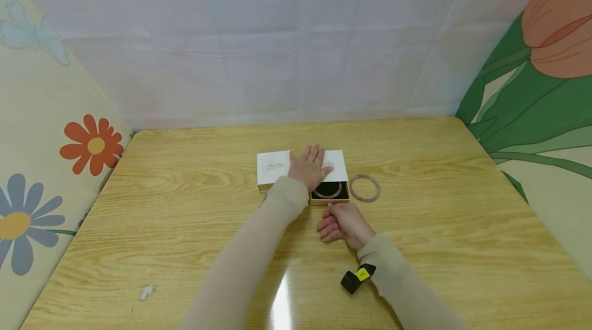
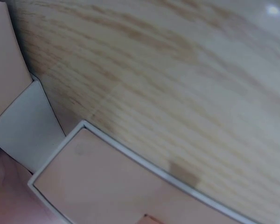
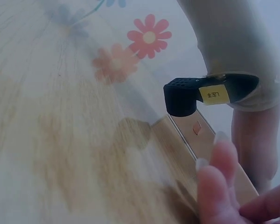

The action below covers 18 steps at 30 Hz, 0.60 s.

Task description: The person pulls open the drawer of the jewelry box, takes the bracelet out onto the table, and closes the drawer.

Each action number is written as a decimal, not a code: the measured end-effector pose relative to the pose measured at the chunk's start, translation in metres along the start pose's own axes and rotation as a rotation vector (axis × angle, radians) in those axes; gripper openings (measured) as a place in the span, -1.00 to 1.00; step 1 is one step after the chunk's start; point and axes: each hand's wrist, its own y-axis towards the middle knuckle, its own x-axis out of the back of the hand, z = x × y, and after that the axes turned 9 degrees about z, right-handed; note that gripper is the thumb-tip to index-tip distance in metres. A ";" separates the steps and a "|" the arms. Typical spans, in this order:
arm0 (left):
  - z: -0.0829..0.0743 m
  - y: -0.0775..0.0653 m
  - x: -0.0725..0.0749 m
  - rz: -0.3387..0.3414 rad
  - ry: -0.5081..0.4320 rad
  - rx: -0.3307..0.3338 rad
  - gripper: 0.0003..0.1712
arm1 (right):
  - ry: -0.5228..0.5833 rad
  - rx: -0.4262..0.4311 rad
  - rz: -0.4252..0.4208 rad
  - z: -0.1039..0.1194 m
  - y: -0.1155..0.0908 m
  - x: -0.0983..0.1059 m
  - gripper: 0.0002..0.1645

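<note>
Two white boxes with pale lettering stand side by side. My left hand (image 1: 307, 168) lies palm down across their tops, fingers straight and reaching onto the right box (image 1: 336, 159). From that box's front a drawer (image 1: 330, 202) sticks partway out, lined in black, with a pale purple bangle (image 1: 327, 197) inside. My right hand (image 1: 347, 224) is right at the drawer's front edge, thumb and forefinger together there, the other fingers curled; its grip point is hidden. Beside the drawer, a second bangle (image 1: 378, 187) lies on the table. The left box (image 1: 270, 170) has its drawer in.
The wood-grain table (image 1: 208, 237) meets a white cloth backdrop (image 1: 296, 62). Flower-patterned panels line both sides. A small white scrap (image 1: 146, 292) lies at the front left. A black wrist camera (image 1: 353, 279) hangs under the right forearm. A small pull tab (image 3: 197, 128) shows on the left box's front.
</note>
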 end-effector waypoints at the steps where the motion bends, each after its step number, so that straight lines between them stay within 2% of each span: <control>1: 0.000 -0.001 0.000 0.000 0.000 0.000 -0.21 | 0.001 0.000 -0.002 0.000 0.000 0.000 -0.63; 18: 0.001 0.004 -0.002 0.005 -0.025 0.000 -0.20 | -0.012 -0.001 0.001 0.001 -0.005 0.001 -0.64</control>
